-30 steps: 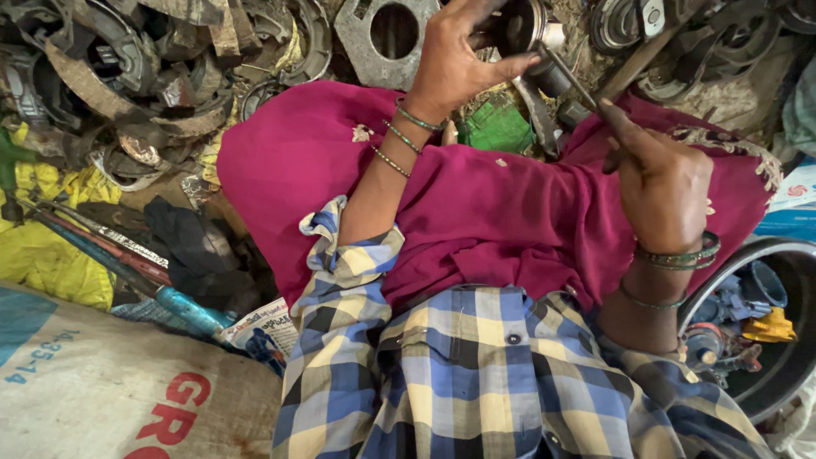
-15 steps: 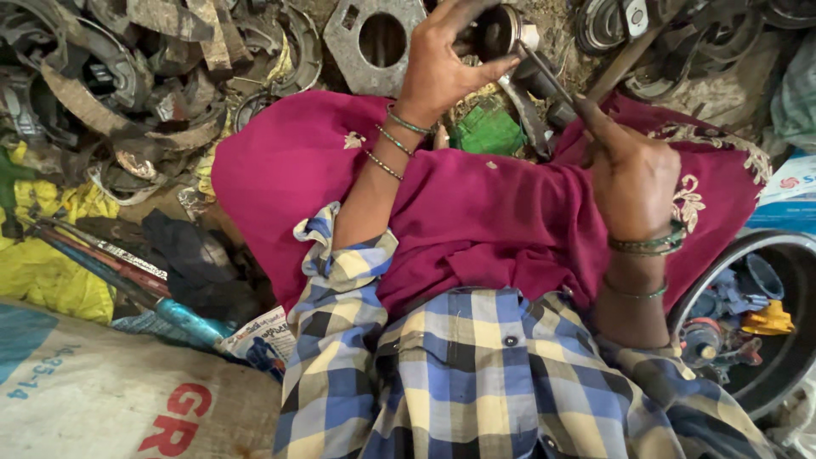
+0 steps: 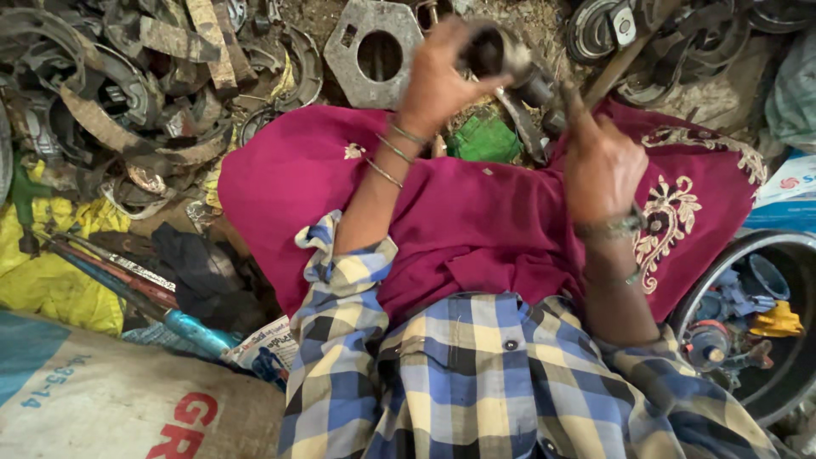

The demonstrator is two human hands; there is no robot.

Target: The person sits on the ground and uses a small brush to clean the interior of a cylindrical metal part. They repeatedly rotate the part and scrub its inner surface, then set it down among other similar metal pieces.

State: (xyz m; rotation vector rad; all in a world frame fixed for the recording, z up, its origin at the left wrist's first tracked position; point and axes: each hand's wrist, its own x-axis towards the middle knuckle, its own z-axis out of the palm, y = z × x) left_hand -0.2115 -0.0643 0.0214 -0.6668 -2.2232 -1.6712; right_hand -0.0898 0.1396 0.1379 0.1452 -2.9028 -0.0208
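Both of our hands are raised over the lap, working on one small metal part. Our left hand [image 3: 442, 76] is curled shut around a dark metal cylinder [image 3: 497, 53], fingers wrapped over its top so that its open round end faces back toward us. Our right hand [image 3: 599, 157] is closed too, gripping a thin metal tool [image 3: 568, 102] whose tip points up and left toward the lower end of the cylinder; whether tip and cylinder actually touch we cannot tell, since the spot is dark and partly hidden.

So the cylinder lies up and to the left of the right hand, near it, and its long axis runs slantwise from upper left down to lower right, roughly in line with the tool. The left hand is the one on it; the right comes only as near as the tool reaches.

Under both arms lies a magenta cloth [image 3: 476, 229] spread over the lap, with pale embroidery on its right side. Beyond it the ground holds a grey metal plate with a round hole [image 3: 344, 59], a heap of curved worn brake shoes [image 3: 127, 93] at left, and a green scrap [image 3: 486, 140] just below the cylinder. A round tub of small parts [image 3: 705, 280] sits at right.
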